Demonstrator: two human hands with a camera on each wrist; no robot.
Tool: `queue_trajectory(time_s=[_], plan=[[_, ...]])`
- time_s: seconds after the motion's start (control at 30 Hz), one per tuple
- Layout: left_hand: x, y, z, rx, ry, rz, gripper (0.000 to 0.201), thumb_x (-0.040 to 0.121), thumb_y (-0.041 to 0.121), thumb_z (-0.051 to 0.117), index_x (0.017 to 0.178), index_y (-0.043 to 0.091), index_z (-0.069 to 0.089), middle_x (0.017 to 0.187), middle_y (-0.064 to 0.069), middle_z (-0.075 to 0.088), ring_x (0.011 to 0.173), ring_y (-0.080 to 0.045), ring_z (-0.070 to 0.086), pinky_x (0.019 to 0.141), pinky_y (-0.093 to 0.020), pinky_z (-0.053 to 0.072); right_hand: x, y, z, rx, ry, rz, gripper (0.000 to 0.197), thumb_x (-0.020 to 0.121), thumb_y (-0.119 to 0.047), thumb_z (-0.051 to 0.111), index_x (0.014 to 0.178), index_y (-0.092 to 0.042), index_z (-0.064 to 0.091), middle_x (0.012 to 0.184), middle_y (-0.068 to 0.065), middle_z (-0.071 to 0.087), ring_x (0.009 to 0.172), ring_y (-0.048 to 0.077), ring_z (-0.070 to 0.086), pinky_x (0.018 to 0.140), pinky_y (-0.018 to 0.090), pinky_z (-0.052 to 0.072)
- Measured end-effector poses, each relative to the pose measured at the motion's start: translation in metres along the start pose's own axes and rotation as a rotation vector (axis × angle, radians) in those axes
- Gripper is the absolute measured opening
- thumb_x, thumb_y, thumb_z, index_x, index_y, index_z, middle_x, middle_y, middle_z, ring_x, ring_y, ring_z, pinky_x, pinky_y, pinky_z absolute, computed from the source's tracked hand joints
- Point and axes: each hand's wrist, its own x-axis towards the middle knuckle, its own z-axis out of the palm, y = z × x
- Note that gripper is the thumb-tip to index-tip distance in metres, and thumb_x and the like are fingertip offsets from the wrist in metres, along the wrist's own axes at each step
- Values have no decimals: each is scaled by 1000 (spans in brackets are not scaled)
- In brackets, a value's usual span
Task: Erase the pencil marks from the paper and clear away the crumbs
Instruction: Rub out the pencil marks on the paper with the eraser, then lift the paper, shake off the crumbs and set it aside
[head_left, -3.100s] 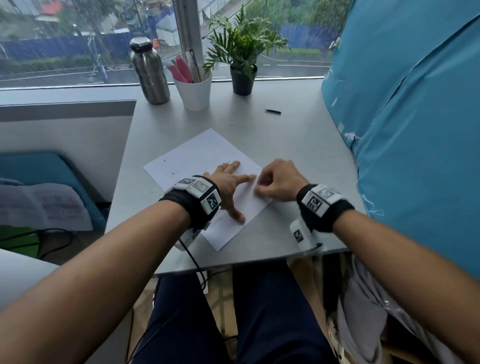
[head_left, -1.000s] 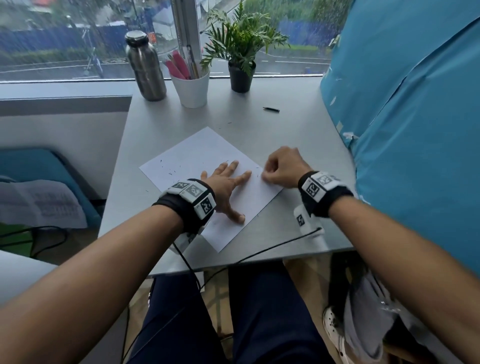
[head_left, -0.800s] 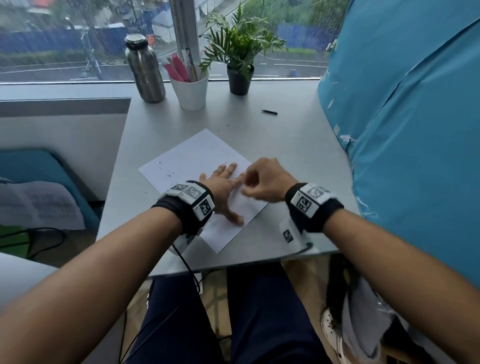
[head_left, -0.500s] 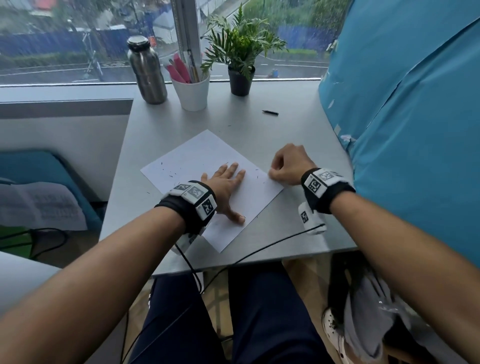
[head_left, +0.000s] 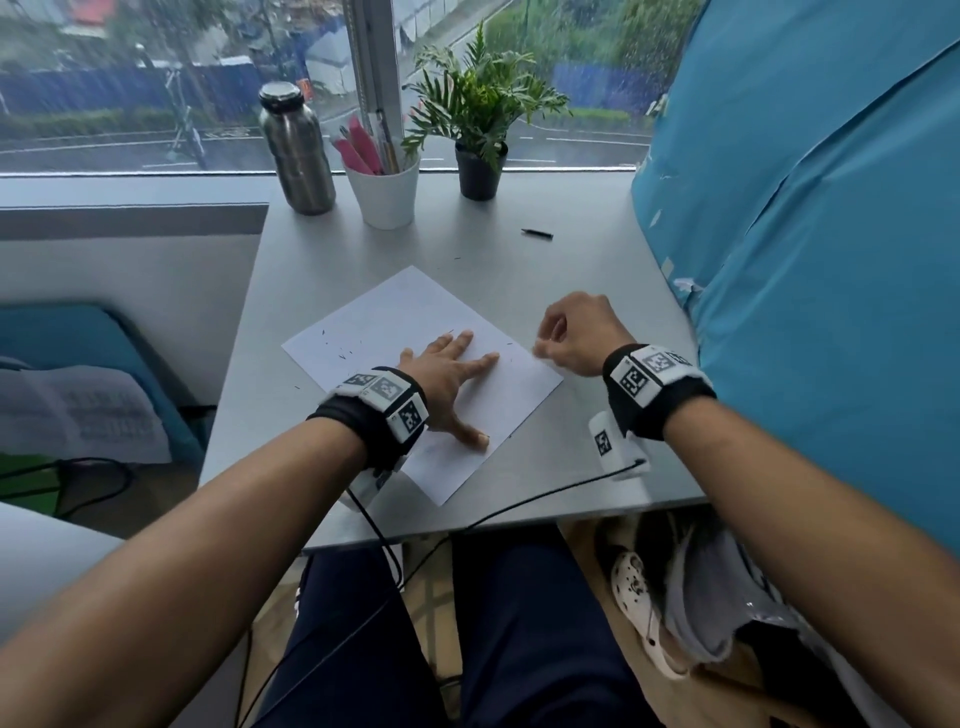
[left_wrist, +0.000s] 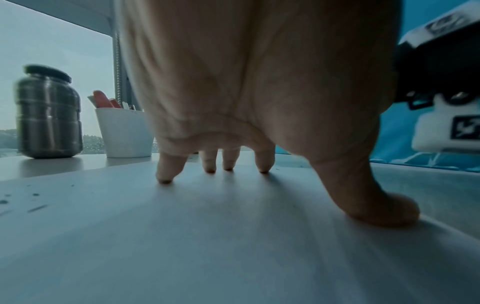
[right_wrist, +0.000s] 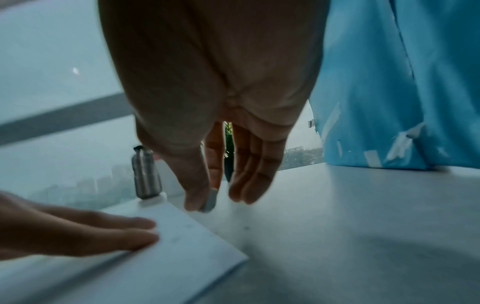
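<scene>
Head view: white cup (head_left: 385, 199) holds pens; left hand (head_left: 451, 382) flat on paper (head_left: 415, 317); right hand (head_left: 576, 332) pinches eraser (right_wrist: 210, 200).

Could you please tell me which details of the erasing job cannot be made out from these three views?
- Eraser: right wrist view is blurred; only a grey sliver shows, pinched by the right hand. In the head view the curled fingers hide it.
- Pencil marks on the paper: too faint to tell from crumbs in the head view.
- Paper under the left hand: covered by the palm in the head view.
</scene>
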Motion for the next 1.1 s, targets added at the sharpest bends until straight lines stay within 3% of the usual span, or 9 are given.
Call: queue_trajectory(time_s=[0.13,0.23,0.3,0.47,0.67,0.8,0.93,1.0,1.1], plan=[[-7,-4,0,-23,154,-2,124,56,78,74,155,29,18,163,0,13,149,-19,13,117,-48,23,-17,-17,10,-55,-55,40,13,74,-27,77,73,-19,68,79,2,69,78,19,67,78,31,56],[-6,-17,-7,-158,248,-56,118,60,81,67,154,24,23,156,0,32,143,-22,28,115,-42,28,-26,-24,22,-124,-51,35,15,79,-31,72,82,-18,65,95,7,65,88,27,64,79,32,51],[-1,-36,-15,-207,282,-125,113,66,78,66,155,23,23,156,-3,34,143,-25,30,117,-43,27,-28,-27,28,-140,-65,38,19,82,-31,69,91,-16,63,103,10,61,95,30,61,81,33,49],[0,-83,-45,-187,313,-393,86,85,51,69,150,9,33,151,-16,38,140,-31,33,111,-35,29,-27,-33,37,-130,-119,42,21,82,-28,68,94,-13,63,106,12,61,99,31,59,86,36,52],[2,-108,-46,-104,278,-557,75,78,55,74,129,5,51,130,-17,56,123,-34,49,97,-37,43,-19,-50,44,-117,-140,16,15,85,-23,63,95,-12,60,109,13,59,104,31,57,91,37,50],[-4,-114,-47,-109,279,-661,82,70,66,73,124,7,53,125,-17,54,115,-37,53,93,-41,46,-11,-57,44,-121,-155,4,9,85,-22,62,90,-17,57,110,12,59,103,31,57,89,37,50],[-9,-120,-46,-150,274,-707,82,68,65,76,122,8,55,126,-18,51,110,-37,57,88,-41,49,-8,-59,44,-140,-166,-18,9,85,-23,62,90,-17,57,110,12,61,103,31,57,86,34,49],[-11,-121,-45,-156,271,-718,82,69,65,75,123,7,54,130,-18,50,113,-37,55,93,-41,49,-7,-59,44,-145,-170,-19,9,84,-23,62,86,-19,54,110,12,61,104,31,56,87,35,49],[-14,-121,-40,-141,256,-775,87,70,65,74,131,9,49,138,-18,41,126,-37,43,102,-41,38,-6,-61,44,-136,-162,-12,8,84,-22,61,85,-18,54,109,12,60,102,31,57,84,33,49]])
